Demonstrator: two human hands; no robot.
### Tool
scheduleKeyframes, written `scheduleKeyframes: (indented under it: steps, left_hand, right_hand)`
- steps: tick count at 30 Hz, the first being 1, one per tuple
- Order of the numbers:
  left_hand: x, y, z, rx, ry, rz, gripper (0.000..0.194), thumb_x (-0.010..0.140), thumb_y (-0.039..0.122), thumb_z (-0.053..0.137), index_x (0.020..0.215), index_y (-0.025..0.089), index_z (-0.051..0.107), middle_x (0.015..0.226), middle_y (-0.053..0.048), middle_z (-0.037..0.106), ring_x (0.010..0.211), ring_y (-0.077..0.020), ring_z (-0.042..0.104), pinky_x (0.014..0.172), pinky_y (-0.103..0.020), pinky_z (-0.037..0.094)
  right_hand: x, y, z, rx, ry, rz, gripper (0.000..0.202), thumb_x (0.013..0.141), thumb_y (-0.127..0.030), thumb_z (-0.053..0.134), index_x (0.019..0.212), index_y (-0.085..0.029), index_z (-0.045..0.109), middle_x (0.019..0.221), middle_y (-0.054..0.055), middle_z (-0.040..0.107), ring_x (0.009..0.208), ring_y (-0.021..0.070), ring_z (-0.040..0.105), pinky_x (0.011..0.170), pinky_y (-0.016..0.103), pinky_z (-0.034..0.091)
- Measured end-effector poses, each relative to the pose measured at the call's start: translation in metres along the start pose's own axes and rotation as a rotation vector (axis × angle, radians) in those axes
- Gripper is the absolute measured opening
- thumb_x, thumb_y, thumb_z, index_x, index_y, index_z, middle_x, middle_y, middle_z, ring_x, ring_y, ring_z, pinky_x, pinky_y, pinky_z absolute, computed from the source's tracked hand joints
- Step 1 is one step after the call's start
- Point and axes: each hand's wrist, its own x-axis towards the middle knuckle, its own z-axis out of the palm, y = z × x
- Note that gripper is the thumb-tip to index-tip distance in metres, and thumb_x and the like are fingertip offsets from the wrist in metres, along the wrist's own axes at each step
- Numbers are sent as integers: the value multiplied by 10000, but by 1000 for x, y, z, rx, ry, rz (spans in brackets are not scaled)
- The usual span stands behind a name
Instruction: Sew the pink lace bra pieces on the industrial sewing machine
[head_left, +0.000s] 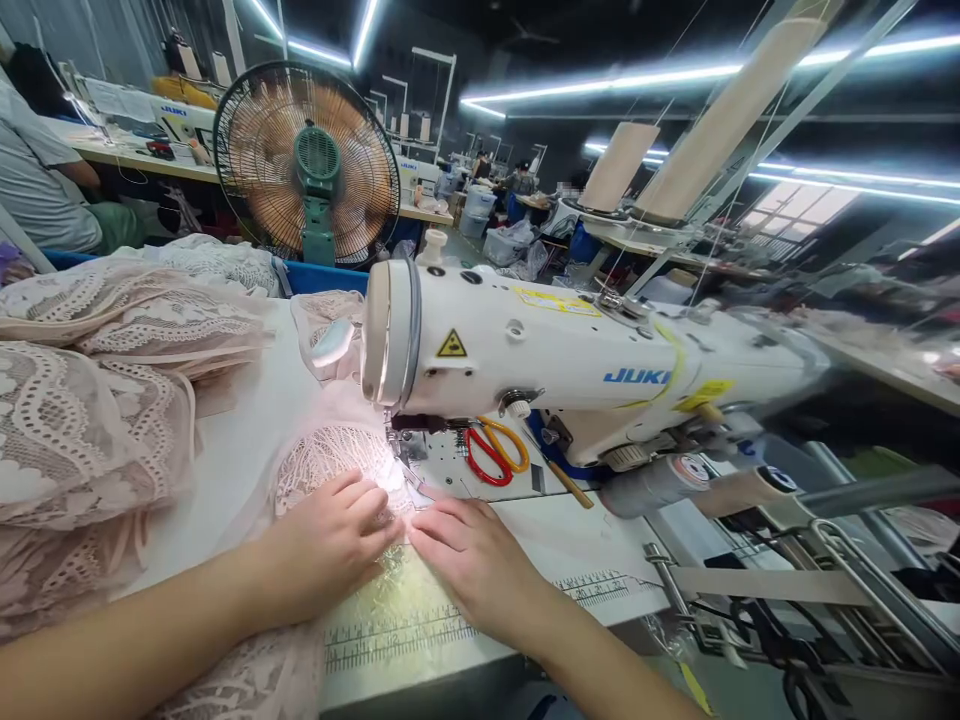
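Note:
A white sewing machine [480,340] stands over the table, its needle area lit at the left end. Pale pink lace fabric [322,462] lies under the needle. My left hand [330,540] rests on the lace with its fingers bent, left of the needle. Right of it, my right hand [472,560] has its thumb and fingers together at the fabric edge, near a thin strip at the presser foot. The two hands' fingertips nearly meet in front of the needle. What lies between the right fingertips is too small to tell.
Piles of lace fabric [82,430] cover the left side. Scissors with red and yellow handles [491,455] and a wooden-handled tool [570,485] lie beside the needle area. A printed ruler [405,638] runs along the front edge. Behind are a large fan [259,150] and a seated person [37,170].

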Motion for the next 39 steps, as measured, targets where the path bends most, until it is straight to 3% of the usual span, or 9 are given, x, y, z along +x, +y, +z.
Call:
scheduleKeyframes:
  steps: [3,6,13,20,29,32,39]
  left_hand:
    - [0,-9,4,19,88,99,235,908,134,453,1051,199,628,992,-89,640,954,-220,579,965,-439,420]
    - [3,-19,4,3,97,178,275,921,99,423,1066,203,632,989,-81,658,956,-212,587,966,-442,423]
    - [11,-41,2,17,119,225,296,957,120,386,1031,224,654,966,-64,674,936,-200,601,959,-444,450]
    - [15,-61,0,124,147,270,333,959,117,369,959,180,696,987,-88,694,877,-211,604,901,-412,478]
    - [25,-77,-4,160,128,265,335,968,144,392,911,178,721,965,-70,704,852,-211,589,833,-371,478]
    - [28,-84,-4,160,123,268,321,957,137,420,870,172,727,925,-68,707,853,-204,588,876,-367,473]
    - [28,-100,-5,155,-60,218,315,896,80,453,1079,172,692,1098,-85,704,1012,-218,613,951,-359,473]
  right_hand:
    - [3,-1,3,-7,5,14,368,804,-43,485,1147,-153,560,1121,44,643,1076,205,484,960,345,325]
    - [8,-2,5,-55,15,52,403,765,-40,489,1147,-148,556,1081,57,634,1103,226,456,912,351,334]
    - [28,-6,7,-176,-66,196,277,659,-50,526,902,-174,574,775,26,520,750,183,436,644,324,251]
    - [48,-6,9,-296,-93,233,246,664,-86,521,890,-171,569,739,39,499,738,209,450,696,368,244]
    - [69,-5,9,-280,-196,376,293,824,-87,423,1051,-174,585,870,87,575,865,253,507,834,451,306]
    - [69,-5,10,-267,-212,397,302,818,-83,428,1059,-171,586,894,94,579,879,260,513,850,464,316]
    - [67,-4,13,-250,-194,399,271,750,-74,480,979,-166,593,864,92,572,853,271,518,788,449,337]
